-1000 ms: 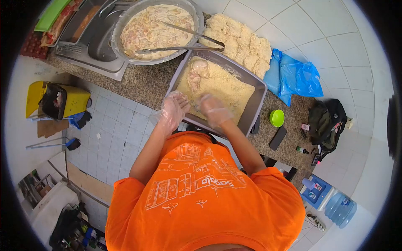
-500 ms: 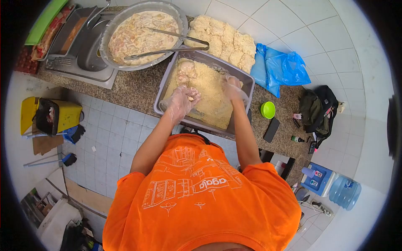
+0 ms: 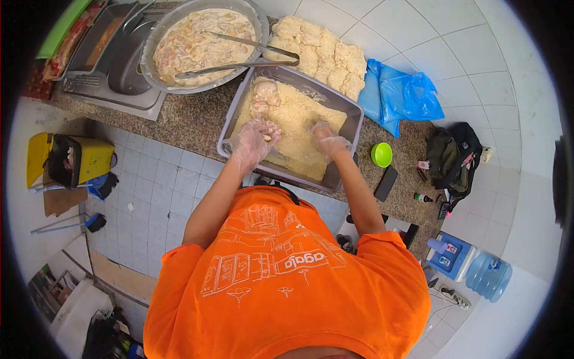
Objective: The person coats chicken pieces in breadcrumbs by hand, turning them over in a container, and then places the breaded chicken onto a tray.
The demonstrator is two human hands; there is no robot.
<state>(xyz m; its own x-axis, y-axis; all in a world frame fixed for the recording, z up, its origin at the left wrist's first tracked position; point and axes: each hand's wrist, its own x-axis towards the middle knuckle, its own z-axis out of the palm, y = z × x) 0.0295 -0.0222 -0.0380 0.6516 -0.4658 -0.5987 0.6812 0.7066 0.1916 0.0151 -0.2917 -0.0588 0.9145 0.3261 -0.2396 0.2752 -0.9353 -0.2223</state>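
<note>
A grey plastic tub with pale breadcrumbs stands on the counter in front of me. My left hand, in a clear plastic glove, curls around a piece of raw chicken over the tub's near left side. Just beyond it, other pink chicken pieces lie on the crumbs. My right hand, gloved too, rests on the crumbs at the right with its fingers stretched forward; the fingertips are partly hidden in them.
Behind the tub, metal tongs lie across a big bowl of battered chicken. Crumb-coated pieces are heaped beside blue plastic bags. A green bowl and a phone sit right; a sink is left.
My right hand has moved left and nearer to me, from the tub's right wall onto the crumbs. The left hand keeps the chicken piece, hardly shifted.
</note>
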